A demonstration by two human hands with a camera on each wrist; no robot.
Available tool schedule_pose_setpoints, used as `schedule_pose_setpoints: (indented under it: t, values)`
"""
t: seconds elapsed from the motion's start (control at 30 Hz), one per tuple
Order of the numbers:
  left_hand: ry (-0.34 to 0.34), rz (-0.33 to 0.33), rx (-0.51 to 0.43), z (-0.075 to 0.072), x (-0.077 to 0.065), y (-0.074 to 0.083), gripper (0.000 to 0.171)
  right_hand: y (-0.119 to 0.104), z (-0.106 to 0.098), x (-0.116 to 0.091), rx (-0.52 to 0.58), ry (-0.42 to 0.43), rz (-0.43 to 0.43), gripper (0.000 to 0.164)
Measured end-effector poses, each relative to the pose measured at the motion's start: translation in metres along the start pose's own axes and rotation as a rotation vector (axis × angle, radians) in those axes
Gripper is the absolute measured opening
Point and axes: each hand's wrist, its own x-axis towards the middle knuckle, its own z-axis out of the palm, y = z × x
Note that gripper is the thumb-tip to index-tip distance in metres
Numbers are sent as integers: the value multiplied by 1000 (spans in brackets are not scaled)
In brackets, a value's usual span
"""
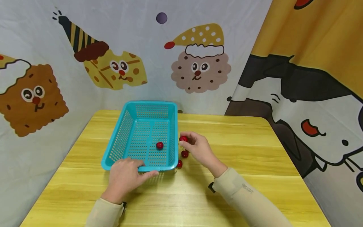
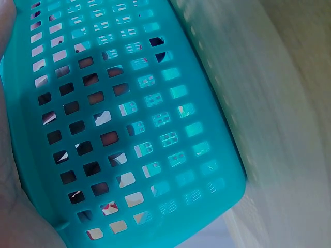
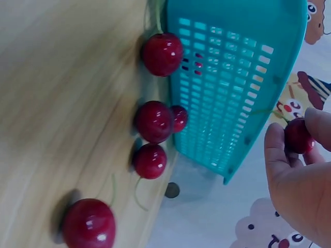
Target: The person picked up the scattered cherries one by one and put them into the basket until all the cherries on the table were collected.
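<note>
A turquoise perforated plastic basket [image 1: 173,132] stands on the table with one red cherry [image 1: 159,145] on its floor. At its near rim my left hand [image 1: 124,176] grips the edge, thumb along the outer side; the left wrist view shows the basket's perforated wall [image 2: 129,119] close up. My right hand [image 1: 199,149] pinches a cherry [image 3: 298,136] with a green stem between thumb and fingers, just off the basket's right side. Below that hand, a cherry [image 1: 185,154] and another cherry [image 1: 180,164] lie on the table beside the basket.
The right wrist view shows several loose cherries on the wooden table [image 3: 67,103], including a large cherry [image 3: 89,223] nearest that camera. A printed cartoon curtain [image 1: 136,19] hangs behind the table [image 1: 232,135] and along its sides.
</note>
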Motion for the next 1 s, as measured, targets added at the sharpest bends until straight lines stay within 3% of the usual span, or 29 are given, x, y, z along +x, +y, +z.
schedule_pose_setpoints:
  t: [0.27,0.77,1.0]
  values:
    - [14,2,0,-1,-1,1,58,-14,6,3,-19,30,-102,36]
    - [7,10,-15,-1,0,0,57,-26,7,9,20,39,-179,35]
    - [16,8,-15,-1,-1,1,58,-27,14,10,38,38,-172,35]
